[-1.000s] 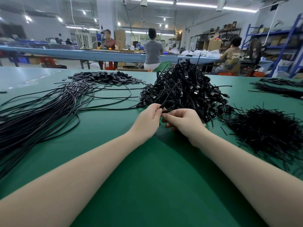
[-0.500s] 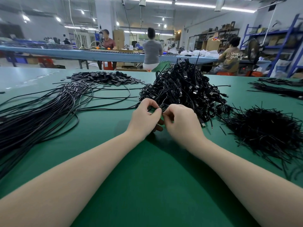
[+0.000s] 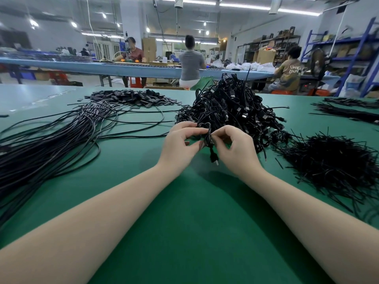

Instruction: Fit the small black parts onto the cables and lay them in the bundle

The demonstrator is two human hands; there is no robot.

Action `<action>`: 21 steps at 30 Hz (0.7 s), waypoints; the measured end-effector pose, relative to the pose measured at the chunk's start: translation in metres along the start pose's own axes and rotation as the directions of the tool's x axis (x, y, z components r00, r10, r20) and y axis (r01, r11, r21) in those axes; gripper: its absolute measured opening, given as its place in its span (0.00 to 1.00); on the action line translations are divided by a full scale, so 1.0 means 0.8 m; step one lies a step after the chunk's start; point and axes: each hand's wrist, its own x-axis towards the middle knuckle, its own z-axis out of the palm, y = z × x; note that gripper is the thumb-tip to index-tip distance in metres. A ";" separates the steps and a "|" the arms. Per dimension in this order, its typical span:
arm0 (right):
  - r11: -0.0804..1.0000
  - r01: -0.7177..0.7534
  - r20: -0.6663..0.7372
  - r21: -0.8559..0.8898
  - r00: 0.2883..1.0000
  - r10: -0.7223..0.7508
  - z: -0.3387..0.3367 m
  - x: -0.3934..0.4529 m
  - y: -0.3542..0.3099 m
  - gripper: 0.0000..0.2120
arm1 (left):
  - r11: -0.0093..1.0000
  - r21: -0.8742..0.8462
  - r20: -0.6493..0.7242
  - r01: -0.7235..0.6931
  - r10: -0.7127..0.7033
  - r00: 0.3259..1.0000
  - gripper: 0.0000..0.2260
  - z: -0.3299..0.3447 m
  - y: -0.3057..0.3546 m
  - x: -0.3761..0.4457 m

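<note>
My left hand (image 3: 180, 144) and my right hand (image 3: 235, 148) meet above the green table (image 3: 184, 222), both pinching one folded black cable (image 3: 208, 138). Its loop sticks up between my fingertips and its plug end (image 3: 213, 157) hangs down below them. Just behind my hands rises a tall heap of coiled black cables (image 3: 231, 107). Long loose black cables (image 3: 51, 140) fan out on the left. A flat heap of small black parts (image 3: 131, 98) lies at the back left. A pile of thin black ties (image 3: 332, 167) sits on the right.
More black cable bundles (image 3: 348, 109) lie at the far right of the table. Behind it, people sit at a long blue bench (image 3: 102, 67), with blue shelving (image 3: 352, 50) on the right.
My hands have lifted a little off the table and spread apart. The cable's loop now shows between them, and the plug end hangs free below.
</note>
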 end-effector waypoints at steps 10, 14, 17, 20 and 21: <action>0.982 0.128 -0.051 -0.141 0.989 -0.136 -0.007 0.000 -0.007 0.03 | 0.952 -0.266 0.013 0.153 -0.155 0.988 0.07 0.007 0.013 -0.005; 0.919 0.245 -0.044 -0.310 0.962 -0.271 -0.007 -0.005 -0.007 0.03 | 0.756 -0.469 0.241 0.457 -0.388 0.890 0.06 -0.001 0.025 -0.006; 0.908 0.231 -0.040 -0.350 0.964 -0.261 -0.003 -0.007 -0.007 0.04 | 0.685 -0.500 0.323 0.529 -0.420 0.848 0.05 -0.010 0.026 -0.004; 0.945 0.176 -0.043 -0.275 0.980 -0.195 -0.002 -0.006 -0.007 0.04 | 0.670 -0.523 0.339 0.527 -0.403 0.850 0.12 -0.011 0.023 -0.003; 0.957 0.157 -0.052 -0.243 0.983 -0.175 -0.002 -0.006 -0.006 0.04 | 0.671 -0.523 0.342 0.525 -0.399 0.851 0.14 -0.010 0.023 -0.003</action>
